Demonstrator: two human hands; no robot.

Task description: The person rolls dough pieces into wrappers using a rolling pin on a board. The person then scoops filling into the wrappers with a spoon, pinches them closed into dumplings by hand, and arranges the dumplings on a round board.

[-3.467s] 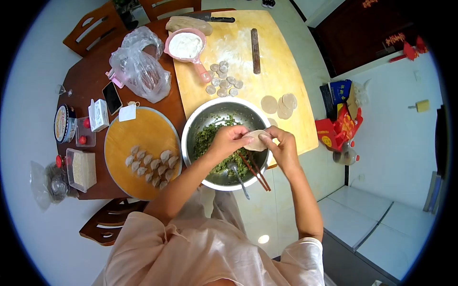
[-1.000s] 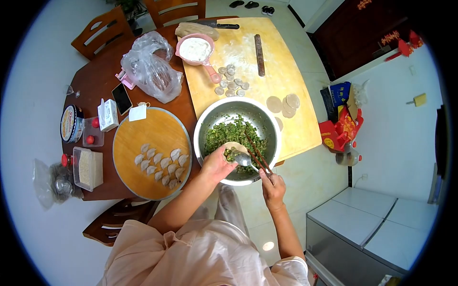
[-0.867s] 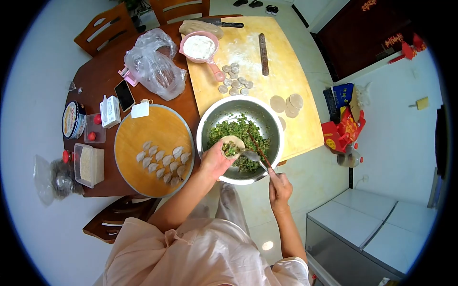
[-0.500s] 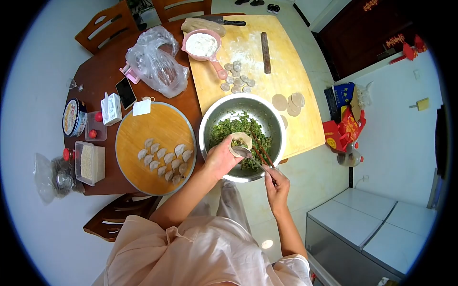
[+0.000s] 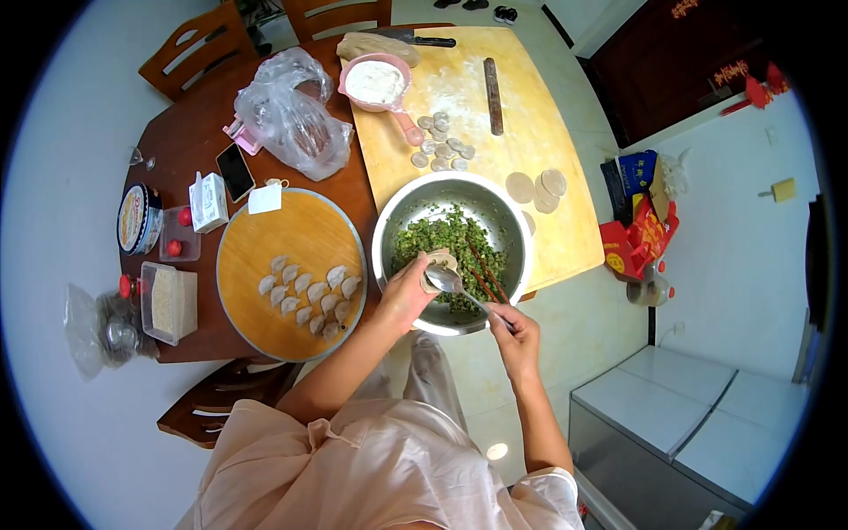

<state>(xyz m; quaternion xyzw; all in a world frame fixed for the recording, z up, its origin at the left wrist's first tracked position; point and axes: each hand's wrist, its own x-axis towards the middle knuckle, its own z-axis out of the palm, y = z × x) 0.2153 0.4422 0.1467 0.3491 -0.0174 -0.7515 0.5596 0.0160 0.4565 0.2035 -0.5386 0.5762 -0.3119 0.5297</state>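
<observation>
Over the steel bowl (image 5: 523, 234), my left hand (image 5: 406, 299) is closed around a round dumpling wrapper (image 5: 444, 258) that cups upward. My right hand (image 5: 518, 340) grips the handle of a metal spoon (image 5: 447, 281), whose head is against the wrapper and partly covers it. How much filling lies in the wrapper is hidden. Chopped green filling (image 5: 433, 235) covers much of the bowl's bottom. A pair of brown chopsticks (image 5: 483, 269) leans in the filling, close to my right hand. Left of the bowl, several folded dumplings (image 5: 303, 283) sit on a round wooden board (image 5: 296, 225).
A floured cutting board (image 5: 565, 230) carries flat wrappers (image 5: 521, 186), small dough pieces (image 5: 441, 141), a rolling pin (image 5: 493, 97), a knife (image 5: 433, 41) and a pink scoop of flour (image 5: 374, 82). A plastic bag (image 5: 296, 115), phone (image 5: 235, 171) and tissue box (image 5: 208, 202) are on the left.
The spoon's head has shifted slightly left and now shows its shiny face at the wrapper. The wrapper is more folded up in my left hand.
</observation>
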